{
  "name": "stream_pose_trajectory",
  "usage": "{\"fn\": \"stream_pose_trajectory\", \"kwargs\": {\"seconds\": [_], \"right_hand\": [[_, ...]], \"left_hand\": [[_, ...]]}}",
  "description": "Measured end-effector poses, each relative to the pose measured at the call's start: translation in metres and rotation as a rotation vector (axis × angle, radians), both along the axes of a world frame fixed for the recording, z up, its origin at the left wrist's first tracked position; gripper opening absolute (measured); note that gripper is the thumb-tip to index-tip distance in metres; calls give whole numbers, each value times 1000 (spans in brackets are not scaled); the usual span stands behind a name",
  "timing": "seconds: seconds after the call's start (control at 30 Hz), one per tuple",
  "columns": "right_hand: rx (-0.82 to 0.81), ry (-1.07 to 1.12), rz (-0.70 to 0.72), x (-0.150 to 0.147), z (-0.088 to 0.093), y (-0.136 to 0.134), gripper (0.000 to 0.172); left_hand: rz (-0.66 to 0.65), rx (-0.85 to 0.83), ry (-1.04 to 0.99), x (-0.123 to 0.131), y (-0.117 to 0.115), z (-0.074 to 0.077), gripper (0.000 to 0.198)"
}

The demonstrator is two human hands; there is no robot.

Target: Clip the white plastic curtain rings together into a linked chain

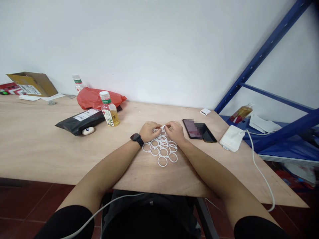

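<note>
Head view: pinching a small white piece (162, 127) between the fingertips of left hand (149, 131) and right hand (175, 131), at the far end of white, round, linked plastic-looking rings (163, 143) lying between and nearer than both; seemingly working that end; likely calling for a steady two-handed pinch; hindered, if at all, by overlapping rings; with dark rectangular phones (210, 134) right of right hand, a clear yellow-liquid bottle (109, 114) left of left hand.

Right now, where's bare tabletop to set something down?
Free: tabletop between black parcel and front edge; strip from left hand and right hand to wall. Crowded: around white rings; farther right, phones and white block.
</note>
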State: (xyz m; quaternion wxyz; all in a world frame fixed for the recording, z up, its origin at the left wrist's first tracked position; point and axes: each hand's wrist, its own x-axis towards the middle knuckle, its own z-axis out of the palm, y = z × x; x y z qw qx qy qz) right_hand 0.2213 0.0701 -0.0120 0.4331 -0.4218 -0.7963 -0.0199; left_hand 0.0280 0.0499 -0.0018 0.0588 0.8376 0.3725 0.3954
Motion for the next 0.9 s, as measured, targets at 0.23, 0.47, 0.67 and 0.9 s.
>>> {"fn": "stream_pose_trajectory", "kwargs": {"seconds": [0.23, 0.47, 0.67, 0.9], "right_hand": [[9, -34, 16, 1, -1, 0, 11], [45, -65, 50, 2, -1, 1, 16], [57, -75, 62, 2, -2, 2, 17], [76, -85, 89, 2, -3, 2, 19]], "left_hand": [[59, 8, 10, 0, 1, -1, 23], [110, 13, -19, 1, 1, -2, 23], [93, 55, -45, 1, 1, -4, 22], [153, 90, -47, 1, 4, -8, 24]]}}
